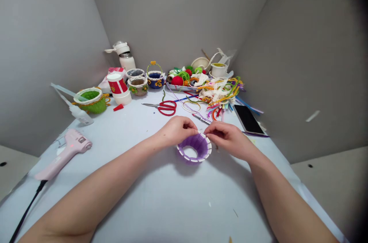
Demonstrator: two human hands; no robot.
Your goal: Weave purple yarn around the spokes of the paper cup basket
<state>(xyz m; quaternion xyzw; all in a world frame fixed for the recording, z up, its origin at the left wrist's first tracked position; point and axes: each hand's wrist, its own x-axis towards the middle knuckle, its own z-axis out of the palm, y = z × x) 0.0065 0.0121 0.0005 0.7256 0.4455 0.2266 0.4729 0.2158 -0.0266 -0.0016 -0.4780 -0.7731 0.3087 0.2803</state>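
A small round cup (194, 155) with a white notched rim and purple yarn woven round its wall stands before me, its white bottom showing inside. My left hand (182, 130) grips the rim at the far left, thumb and fingers closed on it. At the far right of the rim, my right hand (228, 137) pinches with thumb and forefinger; a bit of purple yarn (205, 134) shows at its fingertips. Just behind the hands lies a pen (201, 119). Red-handled scissors (165, 107) rest open beyond my left hand.
A pink glue gun (64, 155) with a black cord lies at left, near a glue bottle (82, 115) and green basket (94, 102). Paper cups (118, 87), a white bottle (126, 59) and small decorated baskets (155, 80) stand behind. Yarn pieces (220, 95) and a phone (248, 119) are at right.
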